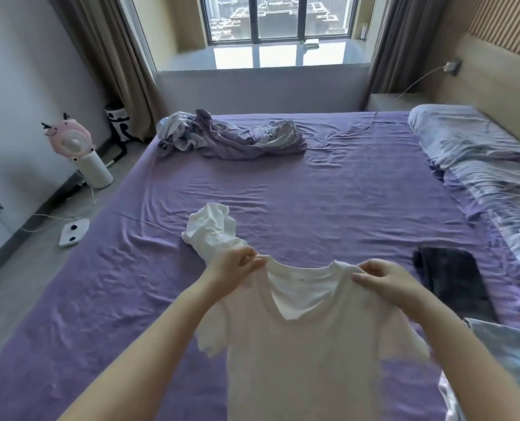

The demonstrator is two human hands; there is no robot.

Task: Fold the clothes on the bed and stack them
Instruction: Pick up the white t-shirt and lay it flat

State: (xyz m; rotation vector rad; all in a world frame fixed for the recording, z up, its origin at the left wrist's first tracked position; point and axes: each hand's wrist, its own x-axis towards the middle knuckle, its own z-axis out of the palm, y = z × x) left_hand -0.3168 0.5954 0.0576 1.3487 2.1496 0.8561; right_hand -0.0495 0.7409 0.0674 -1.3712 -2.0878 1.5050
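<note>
I hold a white T-shirt up in front of me by its shoulders, collar on top, body hanging down over the purple bed. My left hand pinches the left shoulder and my right hand pinches the right shoulder. Just beyond my left hand a second white garment lies crumpled on the sheet. A dark folded garment lies flat on the bed to the right of my right hand.
A crumpled grey-purple cloth heap lies at the far end of the bed. Pillows and bedding run along the right side. On the floor to the left stand a pink fan and a white power strip.
</note>
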